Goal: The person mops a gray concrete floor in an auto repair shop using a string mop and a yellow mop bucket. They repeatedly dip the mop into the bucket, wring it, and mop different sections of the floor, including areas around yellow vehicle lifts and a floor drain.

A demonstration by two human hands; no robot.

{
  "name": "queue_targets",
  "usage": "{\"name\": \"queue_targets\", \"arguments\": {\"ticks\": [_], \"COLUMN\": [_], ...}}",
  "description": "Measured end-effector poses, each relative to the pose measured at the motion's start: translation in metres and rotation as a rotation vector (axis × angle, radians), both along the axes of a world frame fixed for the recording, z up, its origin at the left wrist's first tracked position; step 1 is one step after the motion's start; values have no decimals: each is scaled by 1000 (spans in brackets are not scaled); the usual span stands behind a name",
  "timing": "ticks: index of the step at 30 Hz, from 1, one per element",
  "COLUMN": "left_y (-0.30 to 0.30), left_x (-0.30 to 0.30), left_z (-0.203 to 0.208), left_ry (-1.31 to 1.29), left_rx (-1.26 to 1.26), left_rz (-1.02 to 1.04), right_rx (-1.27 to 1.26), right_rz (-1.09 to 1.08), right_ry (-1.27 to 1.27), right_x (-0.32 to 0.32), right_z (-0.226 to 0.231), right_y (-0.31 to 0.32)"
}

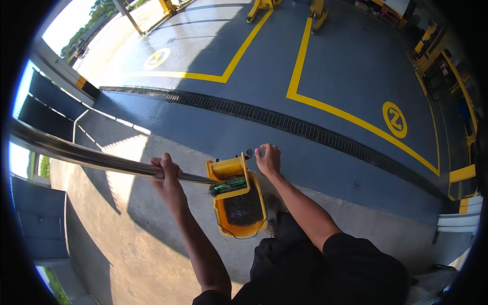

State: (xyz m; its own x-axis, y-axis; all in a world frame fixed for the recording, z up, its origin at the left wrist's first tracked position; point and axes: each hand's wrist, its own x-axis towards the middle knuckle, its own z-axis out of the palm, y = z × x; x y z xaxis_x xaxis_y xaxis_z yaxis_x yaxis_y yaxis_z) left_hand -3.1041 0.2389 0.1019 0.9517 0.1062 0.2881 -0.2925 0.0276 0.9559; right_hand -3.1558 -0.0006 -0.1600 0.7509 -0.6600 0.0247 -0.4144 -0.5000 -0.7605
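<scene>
My left hand (169, 175) is wrapped round the long shiny metal handle of a mop (91, 156), which slants down to the right. The mop's green clamp and dark strands (229, 186) sit in the yellow wringer (227, 166) on top of a yellow mop bucket (222, 217). Dark water (243, 209) stands in the bucket's open part. Just right of the wringer, my right hand (269, 161) is loosely curled, with a gap between thumb and fingers. The round grey end of the wringer lever (249, 152) shows beside its fingertips, apart from them.
Bare concrete (152, 244) lies around the bucket, partly sunlit. Beyond it, a long dark drain grate (244, 109) crosses the blue-grey floor with yellow lines (300, 61). Yellow lift feet (262, 7) stand at the far side. A shoe (273, 218) is close to the bucket's right side.
</scene>
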Motion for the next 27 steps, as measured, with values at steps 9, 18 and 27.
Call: {"name": "queue_targets", "arguments": {"ticks": [9, 18, 27], "left_y": [-116, -128, -293], "left_x": [-77, -81, -67], "left_z": [-61, -276, -169], "left_ry": [-71, 186, 87], "left_rx": [517, 946, 1463], "left_rz": [-661, -860, -1103], "right_rx": [140, 87, 380], "right_rz": [491, -372, -845], "right_ry": [-1149, -1418, -1187], "right_x": [-145, -293, -277], "right_z": [450, 425, 310], "right_y": [-54, -204, -593]}}
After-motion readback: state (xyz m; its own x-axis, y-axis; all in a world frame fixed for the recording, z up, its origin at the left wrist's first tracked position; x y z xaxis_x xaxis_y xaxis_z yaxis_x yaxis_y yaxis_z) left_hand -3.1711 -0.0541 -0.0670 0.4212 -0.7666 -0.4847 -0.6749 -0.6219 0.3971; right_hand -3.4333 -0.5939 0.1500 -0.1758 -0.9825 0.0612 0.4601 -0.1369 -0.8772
